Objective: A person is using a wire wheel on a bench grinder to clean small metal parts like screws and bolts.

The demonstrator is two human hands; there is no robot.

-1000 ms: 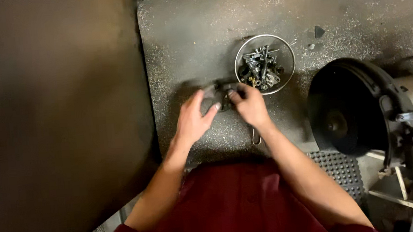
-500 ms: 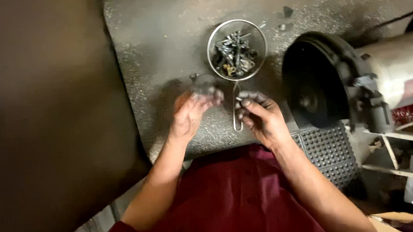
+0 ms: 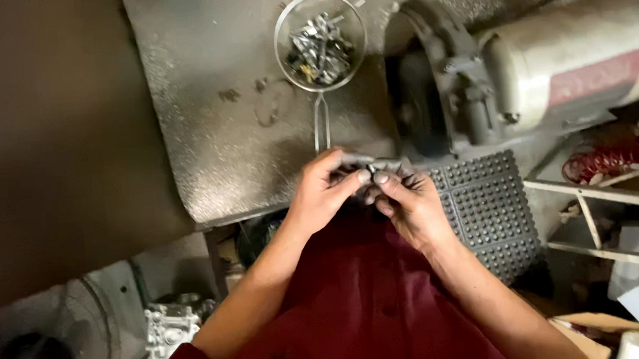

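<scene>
A: Small metal part (image 3: 370, 170), dark and hard to make out, pinched between both hands at the near edge of a gritty metal worktable (image 3: 209, 97).

B: Which hand has it?

A: Both. The left hand (image 3: 324, 190) closes thumb and forefinger on it from one side; the right hand (image 3: 403, 200) meets it fingertip to fingertip from the other, its remaining fingers curled in. The exact shape of the part cannot be told.

B: And around them?

A: A wire strainer (image 3: 320, 31) heaped with screws and bits of metal (image 3: 319, 48) stands further up the table, its handle pointing back toward the hands. Just right of it, a bench grinder (image 3: 477, 78) with a pale motor housing. A studded black rubber mat (image 3: 490, 209) lies below the grinder, beside the right wrist. The person wears a dark red garment (image 3: 359, 312).
</scene>
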